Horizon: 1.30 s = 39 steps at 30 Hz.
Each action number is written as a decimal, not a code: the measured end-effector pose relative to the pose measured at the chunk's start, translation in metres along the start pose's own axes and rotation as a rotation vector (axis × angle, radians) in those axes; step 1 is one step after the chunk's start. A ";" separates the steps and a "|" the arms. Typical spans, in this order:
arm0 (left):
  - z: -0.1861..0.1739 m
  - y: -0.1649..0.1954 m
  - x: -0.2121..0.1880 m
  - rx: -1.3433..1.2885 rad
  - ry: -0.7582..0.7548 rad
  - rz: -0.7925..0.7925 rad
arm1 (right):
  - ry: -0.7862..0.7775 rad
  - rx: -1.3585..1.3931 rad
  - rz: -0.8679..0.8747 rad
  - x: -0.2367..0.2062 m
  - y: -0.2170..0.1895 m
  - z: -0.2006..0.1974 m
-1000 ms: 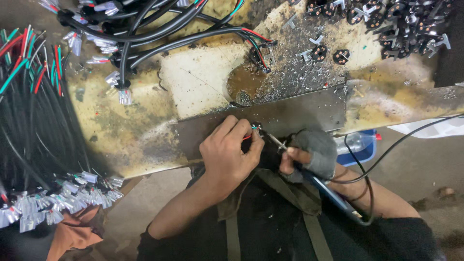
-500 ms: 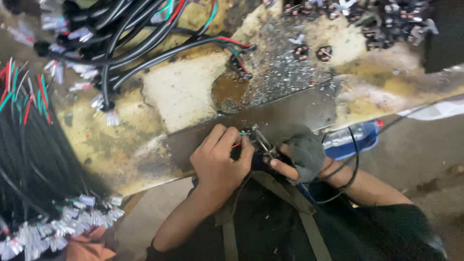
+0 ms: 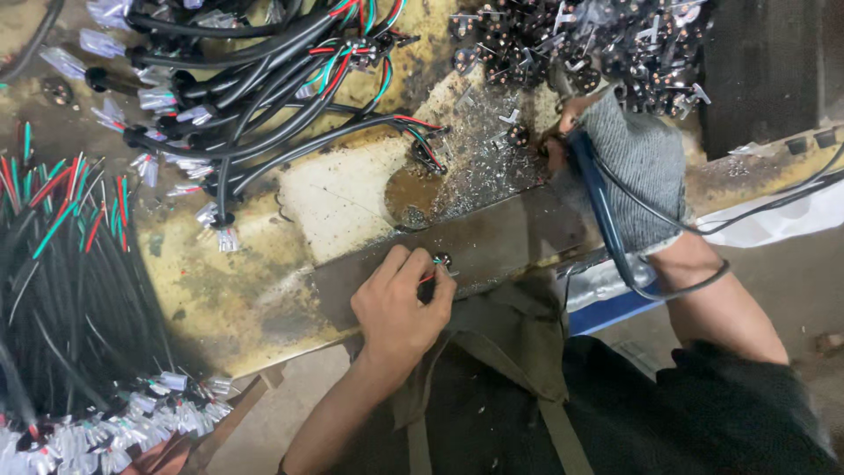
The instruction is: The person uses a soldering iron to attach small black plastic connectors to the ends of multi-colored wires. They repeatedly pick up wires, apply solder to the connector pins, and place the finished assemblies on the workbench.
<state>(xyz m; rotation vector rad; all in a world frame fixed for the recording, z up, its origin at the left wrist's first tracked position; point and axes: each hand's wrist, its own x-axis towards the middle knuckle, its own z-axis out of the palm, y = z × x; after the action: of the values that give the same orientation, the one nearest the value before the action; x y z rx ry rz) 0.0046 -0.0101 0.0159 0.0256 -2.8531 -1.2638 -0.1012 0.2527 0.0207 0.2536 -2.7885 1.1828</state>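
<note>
Along the far left edge of the counter (image 3: 220,308), a thick sheaf of black cables (image 3: 61,290) with red and green cores, ends wrapped in small clear sleeves (image 3: 114,422) down at the lower left corner. Higher up and toward the middle, a looser tangle of black leads (image 3: 255,79) with red, green and white wires splayed at the tips, lying across stained yellow surface. Below that, a pale worn patch (image 3: 338,202) and a round brownish hollow (image 3: 413,198) dusted with metal scraps. Along the near edge, a dark metal strip (image 3: 501,242) running left to right. On that strip, bare left hand (image 3: 400,303), fingers curled shut, pinching a small round connector (image 3: 441,261) with red and green wire ends against the metal. Further right and well apart, right hand (image 3: 633,167) in a grey knit glove, closed around a blue-handled soldering iron (image 3: 598,202), tip raised near the upper heap; thin black cord (image 3: 703,281) looping round the wrist. At the top right, a pile of small black round plugs (image 3: 571,44) with metal pins. Under the right forearm, a blue box (image 3: 607,308), partly hidden.
</note>
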 end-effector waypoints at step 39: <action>0.001 0.001 0.001 -0.027 0.049 0.070 | -0.581 1.146 0.395 -0.025 0.035 -0.017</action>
<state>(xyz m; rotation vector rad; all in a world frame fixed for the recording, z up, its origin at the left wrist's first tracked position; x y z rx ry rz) 0.0033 -0.0085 0.0159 -0.0422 -2.7694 -1.2698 -0.0830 0.2921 0.0037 0.1175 -2.1642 3.1184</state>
